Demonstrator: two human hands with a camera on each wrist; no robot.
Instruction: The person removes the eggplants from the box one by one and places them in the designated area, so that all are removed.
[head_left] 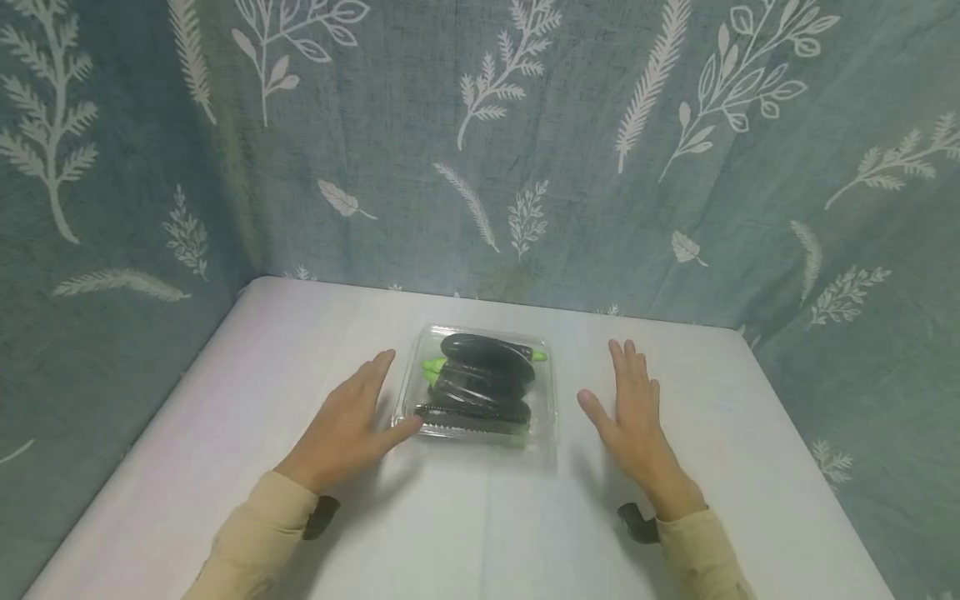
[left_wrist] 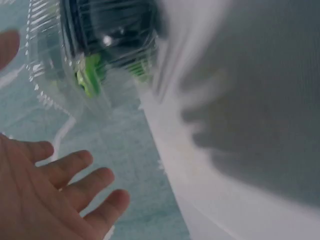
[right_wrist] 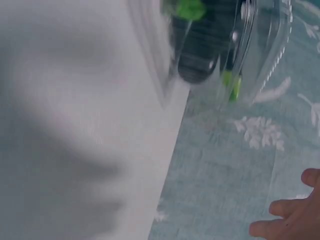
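A clear plastic clamshell box (head_left: 545,392) stands on the white table, with several dark purple eggplants (head_left: 483,371) inside, their green stem ends showing through the walls. To its left is my left hand (head_left: 352,425), fingers spread and straight, the thumb tip right at the box's near left corner in the head view. On the other side, my right hand (head_left: 633,417) hovers apart from the box with fingers extended and thumb out. Nothing is in either palm. The wrist views show the eggplants through the box (left_wrist: 47,55) wall, beyond the fingers (right_wrist: 285,207).
A white cloth covers the table (head_left: 480,533). Behind it and along both sides hangs a blue-green curtain (head_left: 405,108) with white leaf prints. Dark straps with wrist cameras (head_left: 321,517) sit below the sleeves (head_left: 258,529).
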